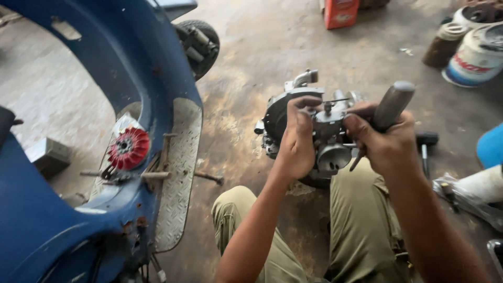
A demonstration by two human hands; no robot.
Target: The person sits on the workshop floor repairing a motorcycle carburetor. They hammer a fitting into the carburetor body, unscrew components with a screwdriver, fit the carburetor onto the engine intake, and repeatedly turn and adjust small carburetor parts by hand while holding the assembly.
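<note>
Now your left hand (297, 137) grips the grey metal engine part (319, 131) above your knees, hiding its middle, your right hand (386, 142) squeezes a grey-handled tool (392, 107) with its tip hidden, and farther off the buckets (474, 52) are cut off.

Scooter body (120, 57): blue, with rust spots. Footboard plate (181, 173): silver, diamond tread pattern. Flywheel fan (129, 148): red. Carburettor (327, 139): dull grey metal. Trousers (361, 230): olive green. Floor (251, 94): grey concrete, brown stains. Box (340, 11): orange
</note>
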